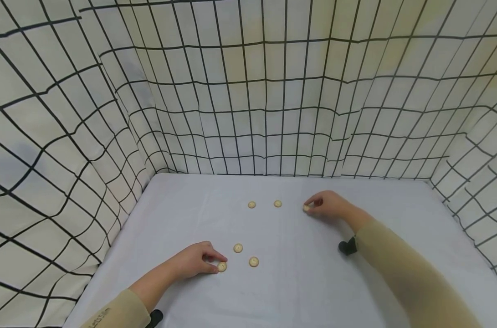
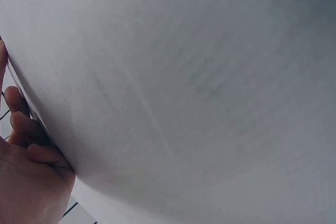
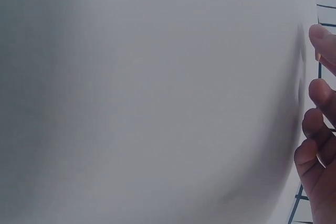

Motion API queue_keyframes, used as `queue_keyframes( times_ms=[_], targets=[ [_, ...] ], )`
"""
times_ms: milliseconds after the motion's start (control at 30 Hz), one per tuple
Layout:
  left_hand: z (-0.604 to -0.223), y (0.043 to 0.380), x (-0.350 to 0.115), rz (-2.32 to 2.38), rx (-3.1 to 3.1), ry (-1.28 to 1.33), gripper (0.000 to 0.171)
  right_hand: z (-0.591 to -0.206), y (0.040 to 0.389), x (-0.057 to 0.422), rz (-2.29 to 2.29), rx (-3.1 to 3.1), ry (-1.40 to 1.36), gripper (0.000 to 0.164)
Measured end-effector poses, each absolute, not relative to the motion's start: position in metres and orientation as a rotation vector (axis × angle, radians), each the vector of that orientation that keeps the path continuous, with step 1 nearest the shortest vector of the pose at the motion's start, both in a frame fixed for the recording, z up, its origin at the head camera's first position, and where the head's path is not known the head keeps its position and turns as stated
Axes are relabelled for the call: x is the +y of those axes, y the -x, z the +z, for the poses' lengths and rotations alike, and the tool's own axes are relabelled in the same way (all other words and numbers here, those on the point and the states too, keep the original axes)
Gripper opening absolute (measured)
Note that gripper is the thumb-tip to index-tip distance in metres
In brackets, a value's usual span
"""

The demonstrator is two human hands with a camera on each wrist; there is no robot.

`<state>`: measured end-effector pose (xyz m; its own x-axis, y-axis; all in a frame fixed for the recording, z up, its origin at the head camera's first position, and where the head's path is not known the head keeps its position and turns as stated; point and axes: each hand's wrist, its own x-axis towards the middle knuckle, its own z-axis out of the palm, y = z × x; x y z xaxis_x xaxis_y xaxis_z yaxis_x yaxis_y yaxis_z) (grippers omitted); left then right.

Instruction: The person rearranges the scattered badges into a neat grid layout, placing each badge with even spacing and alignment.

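Observation:
In the head view my left hand (image 1: 195,259) pinches a round pale wooden button (image 1: 222,267) by its edge between thumb and index finger, low over the white cloth. Two more buttons lie close by, one button (image 1: 238,248) behind it and another button (image 1: 253,262) to its right. Farther back, my right hand (image 1: 328,205) holds a similar button (image 1: 306,208) between thumb and fingertip, partly covered by the fingers. To its left lie a button (image 1: 278,203) and another button (image 1: 252,205). The wrist views catch only part of the left hand (image 2: 31,171) and the right hand (image 3: 320,140).
A white cloth (image 1: 305,282) covers the table. White walls with a black grid (image 1: 273,95) rise behind and at both sides. A dark wrist-worn piece (image 1: 347,246) sticks out by the right sleeve (image 1: 404,273), and a similar one (image 1: 155,317) by the left.

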<state>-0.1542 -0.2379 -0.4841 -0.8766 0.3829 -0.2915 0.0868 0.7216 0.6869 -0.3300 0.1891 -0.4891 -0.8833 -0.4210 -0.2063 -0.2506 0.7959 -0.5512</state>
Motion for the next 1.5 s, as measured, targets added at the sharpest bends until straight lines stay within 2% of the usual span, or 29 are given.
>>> queue_keyframes(
  times_ms=[1500],
  targets=[
    [-0.483, 0.155, -0.238, 0.978, 2.494, -0.356, 0.025, -0.494, 0.342, 0.185, -0.794, 2.665, 0.427, 0.034]
  ],
)
